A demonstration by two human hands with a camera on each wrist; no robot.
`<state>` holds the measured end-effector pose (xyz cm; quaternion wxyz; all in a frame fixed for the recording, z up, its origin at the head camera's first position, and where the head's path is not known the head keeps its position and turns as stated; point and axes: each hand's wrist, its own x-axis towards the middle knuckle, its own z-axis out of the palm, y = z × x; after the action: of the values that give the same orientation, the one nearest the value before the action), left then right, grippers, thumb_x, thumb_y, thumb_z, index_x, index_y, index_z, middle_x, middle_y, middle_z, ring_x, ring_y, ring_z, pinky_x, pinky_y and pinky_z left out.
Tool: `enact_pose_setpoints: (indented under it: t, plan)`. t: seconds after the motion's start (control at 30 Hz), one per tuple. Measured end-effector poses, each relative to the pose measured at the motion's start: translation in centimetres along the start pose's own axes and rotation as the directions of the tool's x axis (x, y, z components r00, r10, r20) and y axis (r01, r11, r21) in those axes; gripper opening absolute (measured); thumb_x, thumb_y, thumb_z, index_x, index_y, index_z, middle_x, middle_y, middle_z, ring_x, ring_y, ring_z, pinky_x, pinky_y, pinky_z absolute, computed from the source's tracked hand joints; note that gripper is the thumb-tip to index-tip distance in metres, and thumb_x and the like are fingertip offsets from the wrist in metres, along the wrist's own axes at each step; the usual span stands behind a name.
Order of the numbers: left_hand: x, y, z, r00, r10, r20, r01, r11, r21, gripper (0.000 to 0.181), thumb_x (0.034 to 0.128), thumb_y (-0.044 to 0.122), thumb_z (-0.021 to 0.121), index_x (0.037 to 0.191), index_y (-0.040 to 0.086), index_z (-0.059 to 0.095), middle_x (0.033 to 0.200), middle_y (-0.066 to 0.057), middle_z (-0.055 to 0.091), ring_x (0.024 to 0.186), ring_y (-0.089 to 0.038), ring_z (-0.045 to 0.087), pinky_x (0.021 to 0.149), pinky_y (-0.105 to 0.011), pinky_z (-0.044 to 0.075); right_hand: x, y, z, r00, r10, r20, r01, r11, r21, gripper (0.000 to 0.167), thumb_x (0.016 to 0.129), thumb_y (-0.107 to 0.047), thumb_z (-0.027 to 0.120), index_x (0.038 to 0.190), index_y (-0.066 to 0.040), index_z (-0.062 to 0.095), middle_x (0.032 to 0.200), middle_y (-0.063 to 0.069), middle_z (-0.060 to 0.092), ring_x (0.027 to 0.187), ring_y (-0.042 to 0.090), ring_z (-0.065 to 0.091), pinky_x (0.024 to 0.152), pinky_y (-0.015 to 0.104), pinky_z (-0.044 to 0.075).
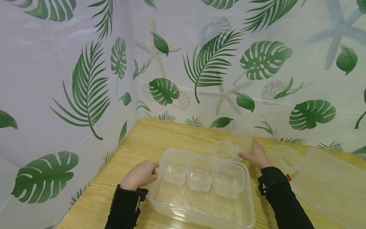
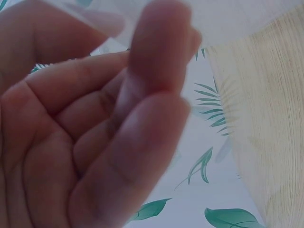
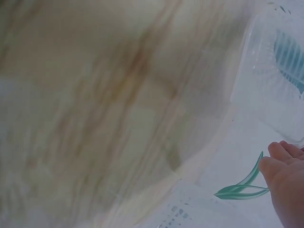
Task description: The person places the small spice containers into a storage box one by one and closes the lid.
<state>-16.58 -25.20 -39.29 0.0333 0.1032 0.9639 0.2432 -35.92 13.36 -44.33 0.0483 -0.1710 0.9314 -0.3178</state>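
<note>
Head view: left hand (image 1: 140,176) pinching the rim of the large box (image 1: 183,213), close the spread right hand (image 1: 257,156) gently around the farther cup (image 1: 239,140) behind it.

We see the large container (image 1: 197,205) on the table (image 1: 171,135), 3 small boxes (image 1: 201,175) in a row along its far side. The left hand (image 1: 140,175) lies at its left rim. Behind it we find 2 small lids (image 1: 224,149); rightward follow the right hand (image 1: 257,155), 1 more small lid (image 1: 286,158) and the large lid (image 1: 334,187).
</note>
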Motion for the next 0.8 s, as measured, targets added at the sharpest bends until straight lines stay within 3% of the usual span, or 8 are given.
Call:
enact_pose_setpoints:
  t: [0.4,0.63,0.8]
  plan:
    - [-0.1,0.1,-0.1,1.000,0.001,-0.006,0.000,1.000,0.017,0.021,0.0767,-0.004,0.047,0.062,0.010,0.042,0.052,0.003,0.022,0.046,-0.011,0.018,0.047,-0.025,0.020,-0.1,0.2,0.3,0.999,-0.015,-0.039,0.015,1.000,0.002,0.095,0.081,-0.038,0.059,0.133,0.016,0.002,0.131,0.042,0.010,0.119,0.054,0.014,0.093,0.057,0.019]
    - [-0.1,0.1,-0.1,1.000,0.004,-0.003,-0.004,1.000,0.025,0.020,0.0765,-0.004,0.047,0.064,0.010,0.044,0.051,0.004,0.022,0.046,-0.010,0.017,0.047,-0.025,0.020,-0.6,0.7,0.3,0.998,-0.025,-0.049,0.028,0.998,0.059,0.097,0.082,-0.043,0.058,0.135,0.013,-0.001,0.132,0.040,0.011,0.118,0.052,0.019,0.092,0.056,0.023]
    - [-0.2,0.2,-0.1,1.000,0.015,-0.014,-0.015,1.000,0.019,0.022,0.0758,-0.005,0.047,0.062,0.010,0.041,0.052,0.004,0.021,0.046,-0.010,0.017,0.046,-0.024,0.019,-1.3,1.0,0.0,0.995,-0.035,-0.093,0.040,0.998,0.057,0.095,0.081,-0.045,0.057,0.135,0.013,0.004,0.131,0.039,0.015,0.118,0.052,0.019,0.092,0.056,0.022]
